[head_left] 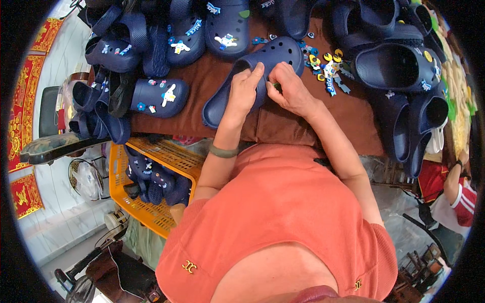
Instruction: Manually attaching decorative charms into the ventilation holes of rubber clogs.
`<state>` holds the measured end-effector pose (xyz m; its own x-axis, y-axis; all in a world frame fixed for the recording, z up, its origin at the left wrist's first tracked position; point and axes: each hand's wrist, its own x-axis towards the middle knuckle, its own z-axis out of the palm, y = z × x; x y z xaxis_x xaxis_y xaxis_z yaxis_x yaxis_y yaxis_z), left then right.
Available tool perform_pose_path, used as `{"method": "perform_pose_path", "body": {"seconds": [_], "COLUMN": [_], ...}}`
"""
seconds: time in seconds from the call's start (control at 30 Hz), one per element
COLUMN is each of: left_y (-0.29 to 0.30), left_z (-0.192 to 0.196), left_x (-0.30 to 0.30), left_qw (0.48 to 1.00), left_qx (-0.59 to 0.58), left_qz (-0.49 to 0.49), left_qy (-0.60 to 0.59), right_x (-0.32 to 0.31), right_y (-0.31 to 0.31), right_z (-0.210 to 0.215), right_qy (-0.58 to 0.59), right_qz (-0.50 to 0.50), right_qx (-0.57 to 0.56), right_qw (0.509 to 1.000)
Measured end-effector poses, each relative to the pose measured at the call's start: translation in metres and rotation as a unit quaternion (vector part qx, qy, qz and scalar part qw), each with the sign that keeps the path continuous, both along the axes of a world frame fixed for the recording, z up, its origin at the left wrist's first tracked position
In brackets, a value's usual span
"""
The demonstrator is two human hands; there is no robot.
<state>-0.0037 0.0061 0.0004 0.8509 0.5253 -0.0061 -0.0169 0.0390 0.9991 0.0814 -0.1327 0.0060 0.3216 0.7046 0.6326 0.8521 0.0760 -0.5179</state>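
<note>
A navy clog (283, 49) with round holes lies on the brown cloth in front of me, its toe pointing away to the right. My left hand (244, 90) grips the clog's side, thumb up near the opening. At the clog's right side my right hand (292, 92) is closed in a pinch, with a bit of something small and green (276, 87) showing at its fingers; its kind is hidden. Right of the clog lies a small pile of shoe charms (328, 68) in blue, yellow and white. Two or three more charms (260, 40) lie beyond the toe.
Decorated navy clogs (184, 43) crowd the table's far left, with another clog (160, 97) nearer. More clogs (394, 65) are stacked at right. A yellow crate (151, 214) of clogs stands below the table at left. Another person's arm (451, 184) shows at far right.
</note>
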Motion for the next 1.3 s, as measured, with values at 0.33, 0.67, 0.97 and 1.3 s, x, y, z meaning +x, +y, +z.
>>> {"method": "perform_pose_path", "body": {"seconds": [0.33, 0.67, 0.97, 1.3], "left_y": [0.007, 0.005, -0.002, -0.006], "left_z": [-0.007, 0.016, 0.020, 0.018], "left_x": [-0.001, -0.010, -0.006, -0.005], "left_qw": [0.998, 0.996, 0.996, 0.984], "left_qx": [-0.048, -0.080, -0.052, 0.153], "left_qz": [-0.035, -0.044, -0.047, -0.074], "left_qy": [-0.004, 0.019, 0.051, 0.045], "right_x": [0.002, -0.003, -0.014, -0.028], "right_y": [-0.004, -0.005, -0.004, -0.011], "right_z": [-0.012, -0.018, -0.006, 0.001], "right_qy": [-0.064, -0.122, -0.087, -0.098], "right_qz": [0.040, 0.014, -0.030, -0.188], "right_qx": [0.037, 0.082, 0.057, -0.066], "right_qw": [0.996, 0.989, 0.994, 0.975]}}
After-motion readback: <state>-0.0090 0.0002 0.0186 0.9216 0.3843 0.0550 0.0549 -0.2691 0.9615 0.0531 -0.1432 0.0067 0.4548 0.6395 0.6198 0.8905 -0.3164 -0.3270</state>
